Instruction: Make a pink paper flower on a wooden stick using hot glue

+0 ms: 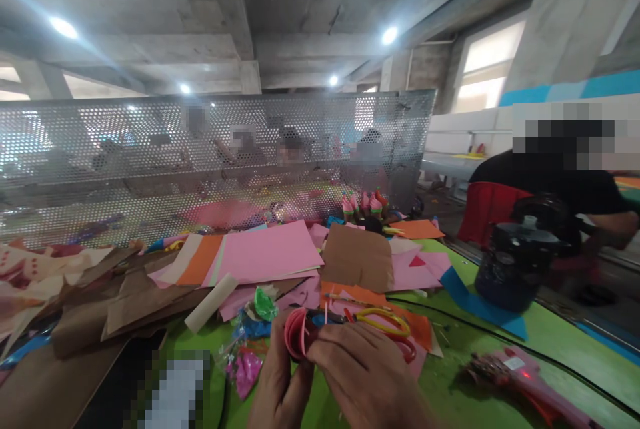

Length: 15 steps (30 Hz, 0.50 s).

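A pink-red coil of rolled paper [296, 333] sits between my two hands, its round open end turned toward me. My left hand [283, 385] is closed around the left side of the coil, thumb below and fingers behind. From the right, my right hand [363, 369] pinches the coil's edge, and a thin pale sliver shows near its fingertips. Just beyond my right hand lie scissors with yellow handles [383, 322] and a red handle loop [407, 349]. Left of the hands are a green crinkled piece [265, 303] and a magenta crinkled piece [246, 370].
Pink sheets [273, 252], a brown sheet [358, 259] and orange paper cover the back of the green table [480, 329]. A black cable crosses at right, near a pink tool with a red light [530, 379] and a dark jug [517, 265]. Behind stands a perforated metal screen [215, 149].
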### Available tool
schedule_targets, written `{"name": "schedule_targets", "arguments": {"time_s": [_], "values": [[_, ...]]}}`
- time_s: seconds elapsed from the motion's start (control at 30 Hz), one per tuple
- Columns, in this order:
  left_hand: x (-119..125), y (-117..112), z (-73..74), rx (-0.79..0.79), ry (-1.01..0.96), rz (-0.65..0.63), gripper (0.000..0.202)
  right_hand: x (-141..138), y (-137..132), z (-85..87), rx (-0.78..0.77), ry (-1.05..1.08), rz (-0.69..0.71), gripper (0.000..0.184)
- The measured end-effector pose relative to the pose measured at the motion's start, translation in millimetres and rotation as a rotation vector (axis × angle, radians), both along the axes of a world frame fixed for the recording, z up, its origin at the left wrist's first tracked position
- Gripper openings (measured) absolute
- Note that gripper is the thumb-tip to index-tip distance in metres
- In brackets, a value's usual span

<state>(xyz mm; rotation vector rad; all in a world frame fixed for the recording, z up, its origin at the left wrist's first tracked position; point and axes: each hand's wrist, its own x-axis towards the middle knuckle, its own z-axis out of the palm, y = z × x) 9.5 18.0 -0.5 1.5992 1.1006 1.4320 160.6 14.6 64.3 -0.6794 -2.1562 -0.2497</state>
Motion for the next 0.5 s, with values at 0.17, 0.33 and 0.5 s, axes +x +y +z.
{"name": "schedule_targets", "arguments": {"time_s": [0.17, 0.33, 0.5], "values": [[0, 0, -8.6, -0.054, -0.008, 0.055, 0.066, 2, 4, 0.1, -0.008, -0.046, 0.013, 0.022], [1, 0, -3.2, -0.045, -0.012, 0.038, 0.056, 3, 6, 7.3, -0.027, -0.111, 0.027, 0.024], [2, -2, 10.4, 0.002, -0.017, -0.045, 0.045, 3, 7, 17.1, -0.16, -0.034, 0.079, 0.02]]}}
